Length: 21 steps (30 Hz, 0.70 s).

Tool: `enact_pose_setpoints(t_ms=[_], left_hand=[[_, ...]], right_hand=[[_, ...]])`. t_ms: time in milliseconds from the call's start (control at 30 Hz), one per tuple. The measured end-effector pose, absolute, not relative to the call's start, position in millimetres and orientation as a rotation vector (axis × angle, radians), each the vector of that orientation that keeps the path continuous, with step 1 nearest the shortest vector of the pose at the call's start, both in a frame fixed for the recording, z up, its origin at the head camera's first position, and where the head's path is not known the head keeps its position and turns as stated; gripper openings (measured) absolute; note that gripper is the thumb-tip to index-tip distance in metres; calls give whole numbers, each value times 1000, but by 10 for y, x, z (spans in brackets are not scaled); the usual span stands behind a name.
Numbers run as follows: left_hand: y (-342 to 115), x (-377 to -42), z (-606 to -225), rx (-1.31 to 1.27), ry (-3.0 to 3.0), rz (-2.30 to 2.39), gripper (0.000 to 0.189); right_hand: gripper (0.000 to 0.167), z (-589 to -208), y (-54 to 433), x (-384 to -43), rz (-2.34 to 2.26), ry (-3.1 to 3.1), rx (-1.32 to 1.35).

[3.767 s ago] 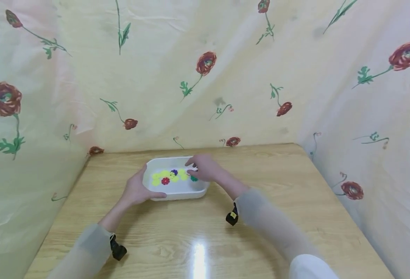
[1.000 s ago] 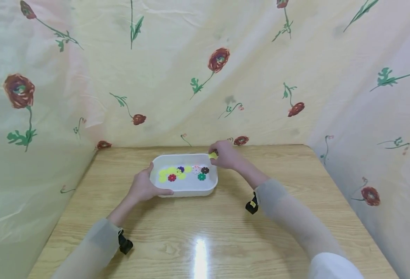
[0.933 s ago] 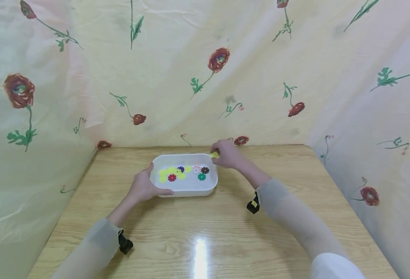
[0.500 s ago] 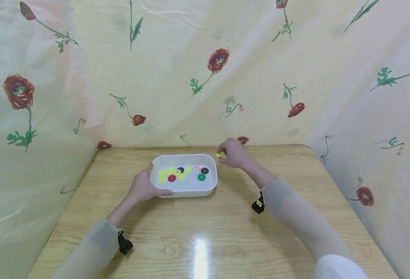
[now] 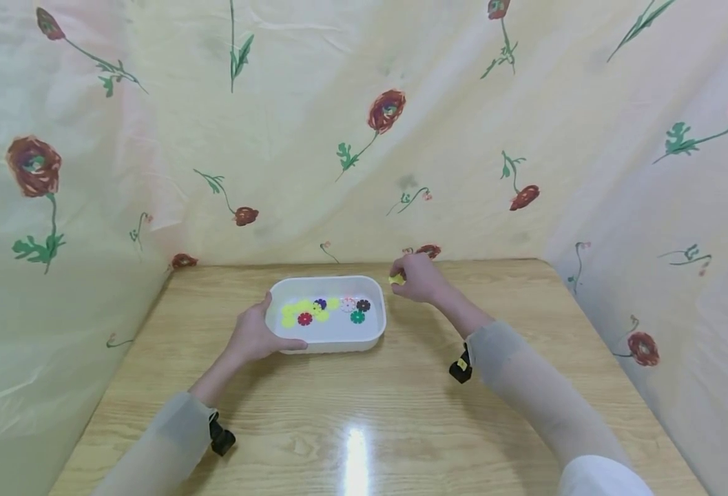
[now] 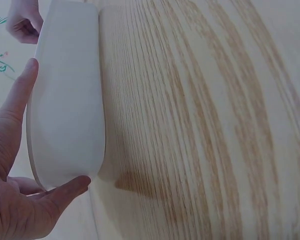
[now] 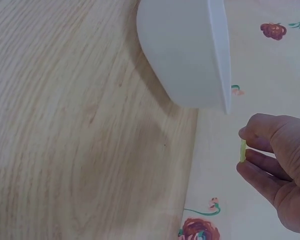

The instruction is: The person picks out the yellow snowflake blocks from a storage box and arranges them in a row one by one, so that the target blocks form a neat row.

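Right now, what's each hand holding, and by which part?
Right hand: a yellow piece, pinched by opposite edges. Left hand: the white container, gripped at its left end.

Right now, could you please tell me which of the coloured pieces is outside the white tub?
It is the yellow piece pinched by the right hand, beside the white tub; the other visible pieces, yellow ones included, lie inside.
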<state>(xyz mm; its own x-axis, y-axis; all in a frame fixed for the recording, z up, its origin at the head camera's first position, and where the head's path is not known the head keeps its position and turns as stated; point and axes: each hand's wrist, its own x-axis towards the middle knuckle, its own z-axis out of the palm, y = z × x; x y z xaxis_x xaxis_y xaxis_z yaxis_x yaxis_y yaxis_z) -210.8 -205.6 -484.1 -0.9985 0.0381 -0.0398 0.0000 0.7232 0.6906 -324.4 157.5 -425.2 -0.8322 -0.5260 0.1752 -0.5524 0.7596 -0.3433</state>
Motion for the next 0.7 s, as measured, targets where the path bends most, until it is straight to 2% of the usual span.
enact_pose_setpoints(t_ms=[700], left_hand=[[-2057,-2101,-4813,71,2889,1134,140]], right_hand=[[18,-4575,1596,-3256,511,-2968,890]])
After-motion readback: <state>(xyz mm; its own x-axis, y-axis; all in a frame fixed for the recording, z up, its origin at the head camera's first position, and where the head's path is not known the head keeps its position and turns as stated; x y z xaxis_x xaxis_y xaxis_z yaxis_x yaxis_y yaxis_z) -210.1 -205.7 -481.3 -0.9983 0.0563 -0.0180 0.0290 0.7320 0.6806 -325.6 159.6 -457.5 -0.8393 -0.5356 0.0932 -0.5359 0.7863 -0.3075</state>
